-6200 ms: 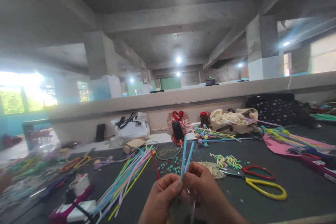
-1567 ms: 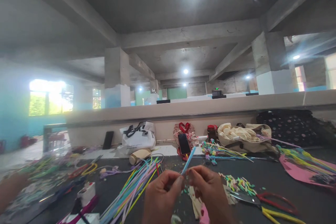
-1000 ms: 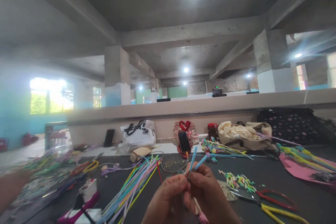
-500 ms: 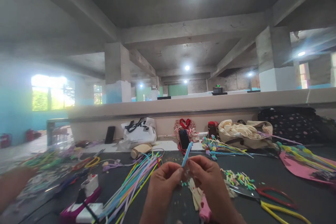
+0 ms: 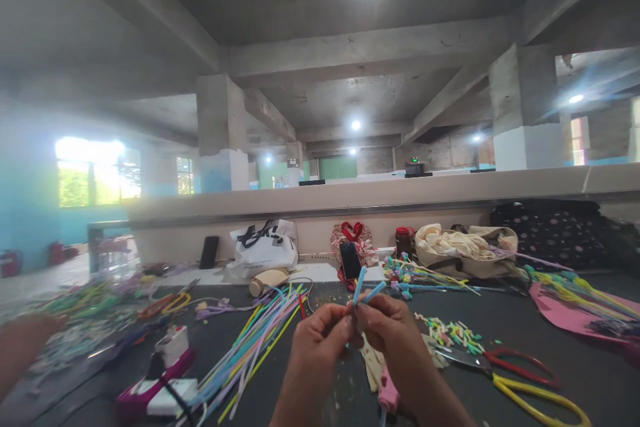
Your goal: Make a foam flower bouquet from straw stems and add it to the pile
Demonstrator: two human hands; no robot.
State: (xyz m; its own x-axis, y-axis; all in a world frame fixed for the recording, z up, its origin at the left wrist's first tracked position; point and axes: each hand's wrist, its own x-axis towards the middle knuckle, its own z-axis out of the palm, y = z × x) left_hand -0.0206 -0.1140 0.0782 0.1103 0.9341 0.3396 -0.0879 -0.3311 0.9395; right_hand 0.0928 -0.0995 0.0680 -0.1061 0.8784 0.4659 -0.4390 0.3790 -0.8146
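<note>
As both hands (image 5: 316,341) (image 5: 391,332) pinch, blue strip ends (image 5: 359,286) fork above them.

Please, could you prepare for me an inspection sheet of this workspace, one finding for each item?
Surface: dark tabletop, strewn with small cut pieces.
Work pieces: two light-blue strip ends, upward, angled apart.
Clutter: scissors, right; bundle of coloured strips, left.
Hands: left hand and right hand close together, pinching these strip ends.
Cables: black cable at the purple power strip.
Surroundings: another person's blurred hand, far left; white bag behind.
</note>
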